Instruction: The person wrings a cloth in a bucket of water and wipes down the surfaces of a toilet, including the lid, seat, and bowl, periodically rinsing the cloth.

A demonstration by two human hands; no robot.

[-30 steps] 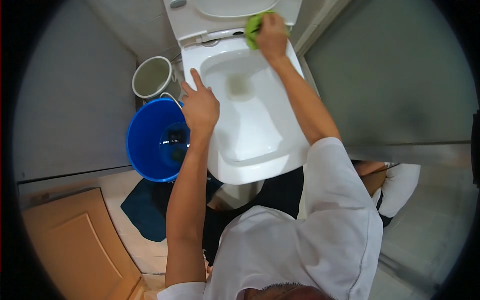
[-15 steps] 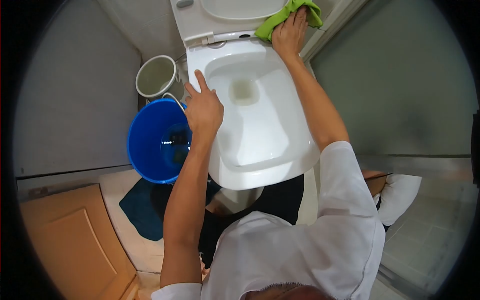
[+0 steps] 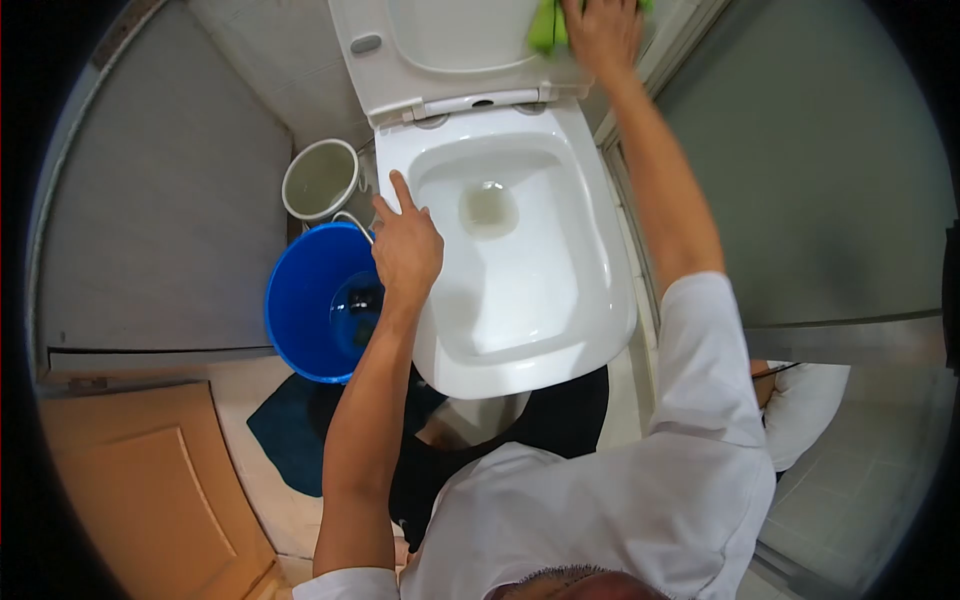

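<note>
A white toilet bowl stands in the middle of the view, its lid and seat raised at the top. My left hand rests on the bowl's left rim with its fingers apart, holding nothing. At the top right my right hand presses a green cloth against the right edge of the raised seat or lid. The hand partly covers the cloth.
A blue bucket with some water and a dark object inside stands left of the bowl, a smaller pale bucket behind it. Grey panels flank both sides. An orange-brown door is at lower left.
My right hand and the green cloth have moved from the hinge area up along the right side of the raised seat and lid. My left hand stays on the rim.
</note>
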